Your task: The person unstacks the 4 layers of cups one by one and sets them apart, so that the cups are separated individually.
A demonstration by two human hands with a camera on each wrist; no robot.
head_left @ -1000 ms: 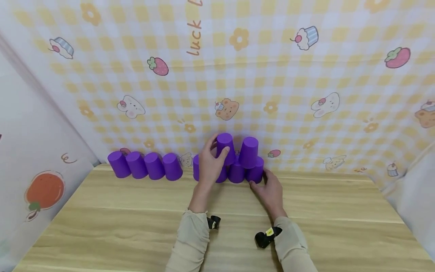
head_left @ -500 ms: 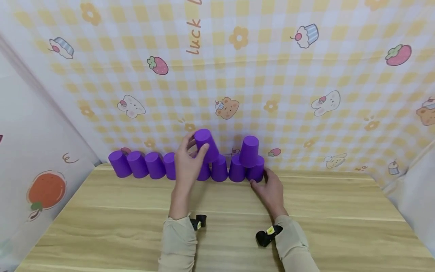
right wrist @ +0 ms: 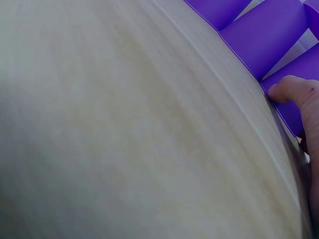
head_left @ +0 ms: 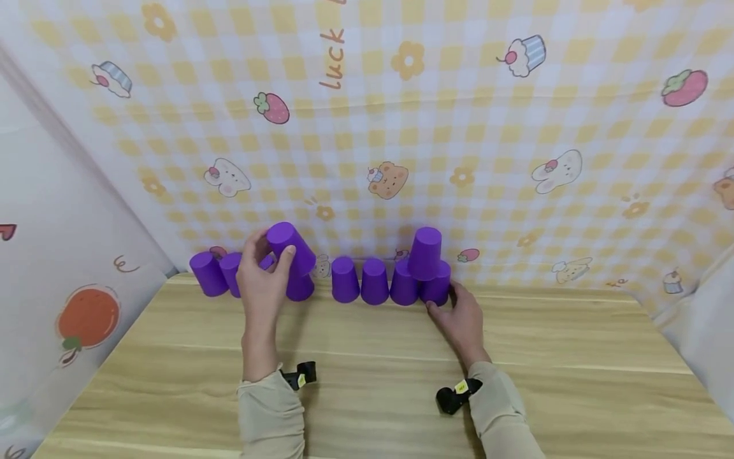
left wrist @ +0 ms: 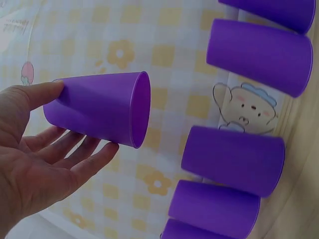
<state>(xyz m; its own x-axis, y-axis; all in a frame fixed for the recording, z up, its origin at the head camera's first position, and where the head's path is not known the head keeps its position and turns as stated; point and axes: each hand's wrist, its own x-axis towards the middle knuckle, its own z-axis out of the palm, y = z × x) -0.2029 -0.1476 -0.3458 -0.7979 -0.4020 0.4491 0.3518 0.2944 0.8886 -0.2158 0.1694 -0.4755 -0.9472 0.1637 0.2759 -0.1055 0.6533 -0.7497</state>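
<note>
My left hand [head_left: 260, 290] grips an upside-down purple cup [head_left: 291, 248] in the air, tilted, over the left row of cups. In the left wrist view the thumb lies on one side of this held cup [left wrist: 97, 107] and the fingers on the other. My right hand [head_left: 463, 324] holds the rightmost bottom cup [head_left: 437, 287] low down; in the right wrist view its thumb presses near the rim of that cup [right wrist: 294, 112]. One upper cup [head_left: 425, 254] rests across the two rightmost bottom cups. Part of the left row is hidden behind my left hand.
Left of a gap, several upside-down cups [head_left: 208, 274] stand in a row on the wooden table [head_left: 373, 370]. The right row continues with more cups [head_left: 345, 280]. A checked cloth backdrop [head_left: 493, 146] rises directly behind.
My left hand has carried its cup leftward, away from above the right row to above the left row. The right hand stays at the rightmost cup.
</note>
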